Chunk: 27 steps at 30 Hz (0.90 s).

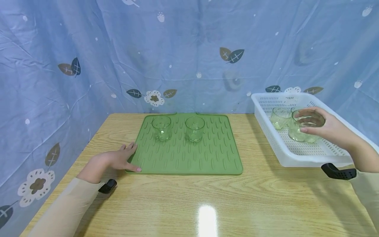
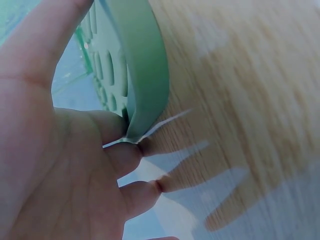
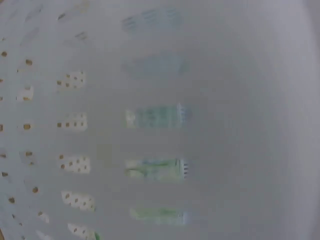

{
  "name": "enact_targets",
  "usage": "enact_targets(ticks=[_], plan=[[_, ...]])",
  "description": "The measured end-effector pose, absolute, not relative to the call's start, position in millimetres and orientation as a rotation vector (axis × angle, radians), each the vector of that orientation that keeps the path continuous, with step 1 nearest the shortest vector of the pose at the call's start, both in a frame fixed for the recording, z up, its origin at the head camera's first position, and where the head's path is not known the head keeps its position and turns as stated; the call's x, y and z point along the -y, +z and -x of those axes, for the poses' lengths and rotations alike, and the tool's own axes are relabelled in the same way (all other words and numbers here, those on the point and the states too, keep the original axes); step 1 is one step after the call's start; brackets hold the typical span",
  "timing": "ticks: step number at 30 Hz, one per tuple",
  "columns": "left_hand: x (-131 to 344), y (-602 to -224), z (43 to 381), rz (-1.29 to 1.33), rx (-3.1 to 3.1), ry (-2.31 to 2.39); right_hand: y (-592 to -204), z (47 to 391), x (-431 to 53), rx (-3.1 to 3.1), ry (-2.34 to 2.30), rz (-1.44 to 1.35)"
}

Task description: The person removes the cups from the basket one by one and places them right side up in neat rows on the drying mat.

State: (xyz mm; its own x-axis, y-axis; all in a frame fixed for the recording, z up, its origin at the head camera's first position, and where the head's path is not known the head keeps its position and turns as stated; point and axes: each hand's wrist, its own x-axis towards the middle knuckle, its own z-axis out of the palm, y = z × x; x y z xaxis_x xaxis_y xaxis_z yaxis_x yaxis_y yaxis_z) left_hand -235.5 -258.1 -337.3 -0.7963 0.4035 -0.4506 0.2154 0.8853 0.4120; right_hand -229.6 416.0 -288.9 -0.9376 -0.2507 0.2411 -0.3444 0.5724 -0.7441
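Observation:
Two clear greenish drinking glasses stand upright on a green ribbed mat [image 1: 213, 158]: a left one [image 1: 162, 128] and a right one [image 1: 194, 129]. At the mat's left edge, my left hand [image 1: 118, 158] rests with fingers spread; in the left wrist view its fingertips touch the mat's raised rim [image 2: 145, 65]. Over at the right, my right hand [image 1: 331, 126] grips a glass [image 1: 296, 123] inside a white perforated basket [image 1: 284, 154], thumb on the near side. Another glass [image 1: 278, 119] stands left of it. Glass behind and below the held one overlaps it, so its number is unclear.
A wooden table [image 1: 165, 204] carries the mat and the basket. Blue patterned cloth [image 1: 189, 56] hangs behind and at both sides. The right wrist view is filled by the blurred, slotted basket wall [image 3: 225, 125]; no hand shows there.

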Motion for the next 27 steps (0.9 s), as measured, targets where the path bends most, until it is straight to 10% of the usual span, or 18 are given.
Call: enact_targets(ticks=[27], plan=[[257, -338, 237, -0.431, -2.499, 0.46, -268, 237, -363, 2.589, 1.437, -0.65]])
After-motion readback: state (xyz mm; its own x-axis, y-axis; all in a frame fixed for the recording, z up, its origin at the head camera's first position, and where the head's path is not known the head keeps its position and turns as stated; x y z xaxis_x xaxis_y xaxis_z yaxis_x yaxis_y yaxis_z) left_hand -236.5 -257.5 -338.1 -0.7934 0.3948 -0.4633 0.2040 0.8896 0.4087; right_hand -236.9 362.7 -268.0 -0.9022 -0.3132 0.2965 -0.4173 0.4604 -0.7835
